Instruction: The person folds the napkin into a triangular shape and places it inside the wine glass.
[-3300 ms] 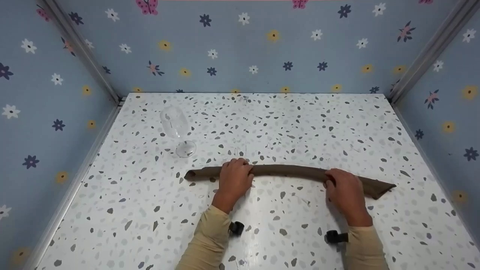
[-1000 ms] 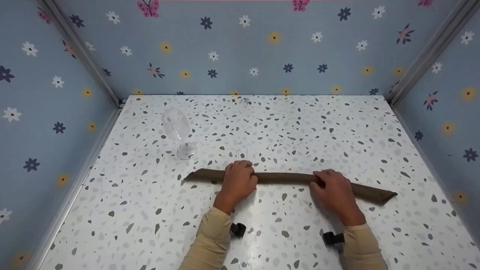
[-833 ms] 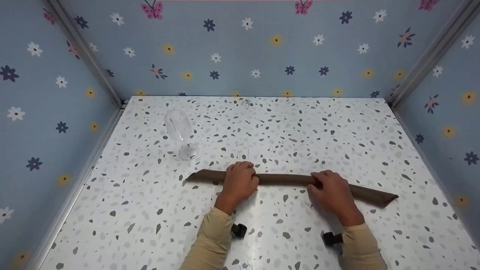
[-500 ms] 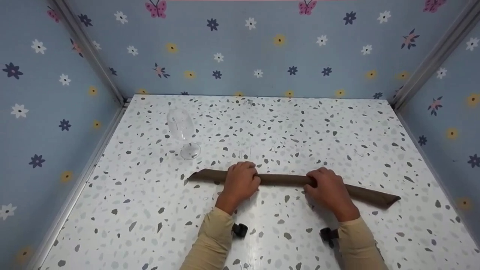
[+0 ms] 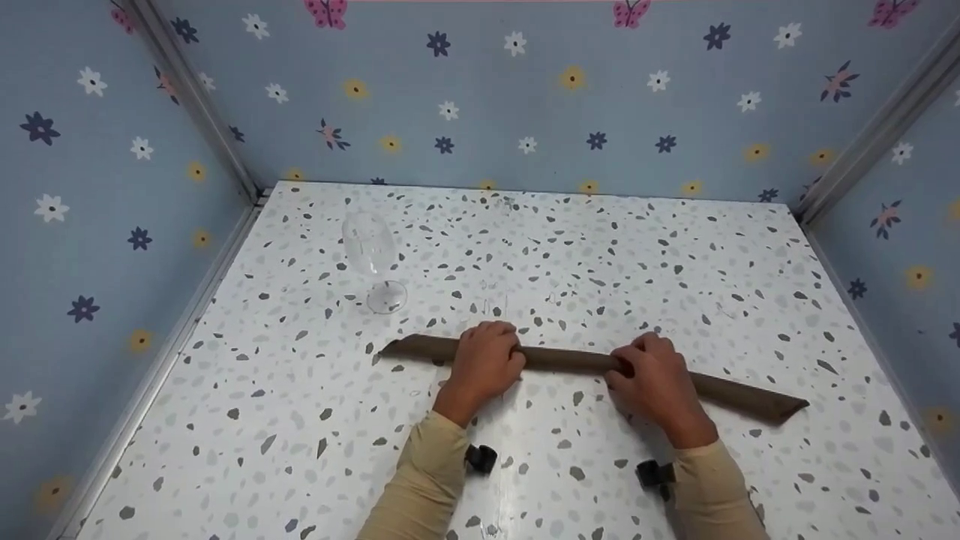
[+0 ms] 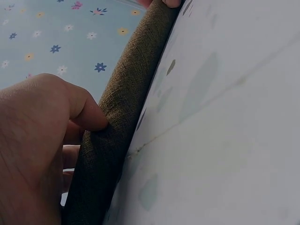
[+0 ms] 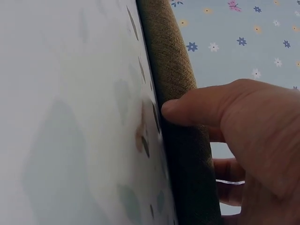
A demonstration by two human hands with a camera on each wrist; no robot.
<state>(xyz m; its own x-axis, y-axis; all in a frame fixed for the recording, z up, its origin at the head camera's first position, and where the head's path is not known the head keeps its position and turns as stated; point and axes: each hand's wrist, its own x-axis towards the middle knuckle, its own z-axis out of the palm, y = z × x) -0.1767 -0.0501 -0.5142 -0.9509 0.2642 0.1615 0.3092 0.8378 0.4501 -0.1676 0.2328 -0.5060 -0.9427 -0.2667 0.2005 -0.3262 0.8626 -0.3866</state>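
Our left hand (image 5: 484, 364) and right hand (image 5: 656, 382) have fingers curled round a cloth roll (image 5: 566, 360), glass (image 5: 369, 244) toward the worktop's (image 5: 600, 277) far-left corner.

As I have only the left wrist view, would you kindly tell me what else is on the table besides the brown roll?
Observer: A clear stemmed glass is on the speckled table, beyond the left end of the brown roll, with a gap between them.
Operator: Thank you; how does the roll continue past what I see?
Observer: It runs on past the right hand to a slanting, pointed end.
Operator: I appreciate that; does it lie level across the head view?
Observer: No, it slopes there, with its right end lower in the picture than its left.
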